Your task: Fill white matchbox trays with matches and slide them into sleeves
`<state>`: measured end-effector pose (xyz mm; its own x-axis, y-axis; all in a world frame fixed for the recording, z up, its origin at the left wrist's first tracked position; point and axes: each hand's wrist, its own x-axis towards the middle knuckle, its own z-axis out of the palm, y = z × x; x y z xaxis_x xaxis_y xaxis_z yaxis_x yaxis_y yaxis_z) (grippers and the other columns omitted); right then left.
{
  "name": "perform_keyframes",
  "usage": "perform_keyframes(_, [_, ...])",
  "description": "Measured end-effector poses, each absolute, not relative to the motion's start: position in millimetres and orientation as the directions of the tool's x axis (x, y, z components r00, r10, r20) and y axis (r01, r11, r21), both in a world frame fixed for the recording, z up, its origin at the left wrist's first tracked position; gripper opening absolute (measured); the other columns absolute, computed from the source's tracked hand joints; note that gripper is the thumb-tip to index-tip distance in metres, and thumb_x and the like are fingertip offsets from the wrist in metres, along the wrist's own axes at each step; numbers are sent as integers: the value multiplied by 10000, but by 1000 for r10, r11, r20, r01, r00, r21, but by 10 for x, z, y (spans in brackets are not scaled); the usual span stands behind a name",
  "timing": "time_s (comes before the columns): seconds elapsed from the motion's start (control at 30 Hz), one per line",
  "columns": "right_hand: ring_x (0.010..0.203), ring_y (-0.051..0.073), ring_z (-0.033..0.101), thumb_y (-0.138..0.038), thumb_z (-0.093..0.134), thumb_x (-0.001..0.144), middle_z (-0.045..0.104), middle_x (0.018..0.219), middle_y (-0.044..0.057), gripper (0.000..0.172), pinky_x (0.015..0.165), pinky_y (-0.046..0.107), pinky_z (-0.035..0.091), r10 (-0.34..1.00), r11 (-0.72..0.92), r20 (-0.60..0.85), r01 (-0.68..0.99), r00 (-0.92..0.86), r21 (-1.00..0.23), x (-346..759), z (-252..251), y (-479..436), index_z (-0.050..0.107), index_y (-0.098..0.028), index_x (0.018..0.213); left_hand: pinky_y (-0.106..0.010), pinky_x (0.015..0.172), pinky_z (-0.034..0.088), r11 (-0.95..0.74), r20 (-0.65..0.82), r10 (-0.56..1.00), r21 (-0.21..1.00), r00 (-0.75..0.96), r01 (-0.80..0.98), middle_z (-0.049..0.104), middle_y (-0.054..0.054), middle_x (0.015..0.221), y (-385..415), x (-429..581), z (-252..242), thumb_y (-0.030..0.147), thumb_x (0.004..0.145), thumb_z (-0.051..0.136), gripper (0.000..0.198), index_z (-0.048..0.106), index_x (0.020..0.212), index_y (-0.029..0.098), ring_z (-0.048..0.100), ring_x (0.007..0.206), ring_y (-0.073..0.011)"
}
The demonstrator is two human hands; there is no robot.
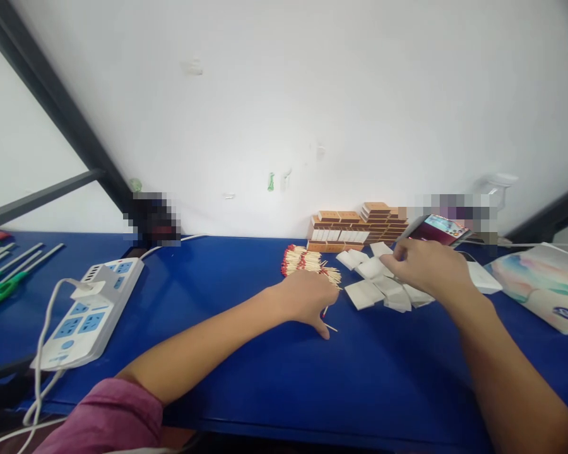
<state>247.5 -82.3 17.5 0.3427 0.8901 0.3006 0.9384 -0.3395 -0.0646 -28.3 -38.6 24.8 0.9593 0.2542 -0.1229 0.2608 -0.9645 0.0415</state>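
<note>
At the left edge of the blue, smooth tabletop [208,372], green-handled tools with straight, pale shafts [2,295] lie side by side; to their right, and nearer, rests a long white power strip with blue socket faces [76,321], a white plug and cable attached. In the middle, the left hand [307,295] reaches in palm down over the near side of a heap of pale wooden matchsticks with red heads [296,260]. Its thumb stands apart from the bent fingers, beside one loose matchstick [331,328]; whether this grip holds any sticks cannot be told, the hand itself hiding them. Beyond the heap, near the wall, stands a stepped stack of brown-and-white matchboxes [336,233]. Right of the heap, small, pale, rectangular pieces, seemingly of card [363,294], lie scattered and partly overlapping. Above their right side is the right hand [428,268], its grip narrow, fingers bent toward the thumb; whether a piece is pinched there is not clear. Behind it leans a dark-framed device with a lit screen [421,228], and at the far right lies a pastel-patterned packet [542,277]. The step in hand is judged to be handling sticks and pale pieces together; the next move would call for light, exact fingertip control, lest the sticks scatter.
</note>
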Motion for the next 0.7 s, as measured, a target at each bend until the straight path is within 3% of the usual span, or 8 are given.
perform_keyframes(0.13, [628, 283, 606, -464, 591, 836, 685, 677, 109, 259, 595, 356, 311, 852, -292, 445, 956, 276, -34, 2247, 175, -846, 686, -227, 789, -320, 742, 553, -946, -108, 321, 17, 941, 324, 725, -107, 824, -305, -301, 224, 512, 821, 820, 357, 733, 888, 172, 723, 862, -267])
perform_keyframes(0.4, [522, 170, 547, -328, 542, 862, 657, 595, 26, 256, 545, 295, 271, 760, -24, 650, 1000, 24, -9, 1767, 99, -875, 576, -211, 636, -309, 775, 553, -921, -86, 388, -4, 917, 390, 736, -105, 869, -334, -318, 361, 389, 899, 757, 255, 725, 961, 144, 724, 874, -241])
perform_keyframes(0.5, [501, 156, 533, -310, 546, 860, 632, 559, 17, 256, 548, 293, 269, 746, 60, 663, 998, -57, 18, 1713, 56, -873, 575, -210, 626, -304, 741, 528, -917, -51, 398, -4, 916, 398, 726, -91, 842, -432, -456, 698, 408, 904, 749, 261, 714, 922, 149, 708, 838, -229])
perform_keyframes(0.6, [495, 148, 520, -311, 554, 865, 617, 552, 7, 262, 547, 293, 260, 753, 154, 643, 987, -141, 35, 1706, 12, -869, 564, -212, 622, -289, 600, 441, -947, 83, 320, 13, 944, 320, 661, -25, 674, -786, -723, 1134, 452, 874, 758, 302, 667, 770, 184, 658, 682, -198])
perform_keyframes(0.7, [500, 145, 505, -334, 551, 897, 611, 560, 8, 302, 549, 298, 251, 771, 202, 610, 979, -184, 39, 1683, -31, -864, 551, -214, 620, -282, 518, 363, -968, 159, 249, 46, 955, 245, 614, 32, 596, -1303, -1056, 1399, 395, 918, 693, 178, 668, 821, 248, 552, 533, -153])
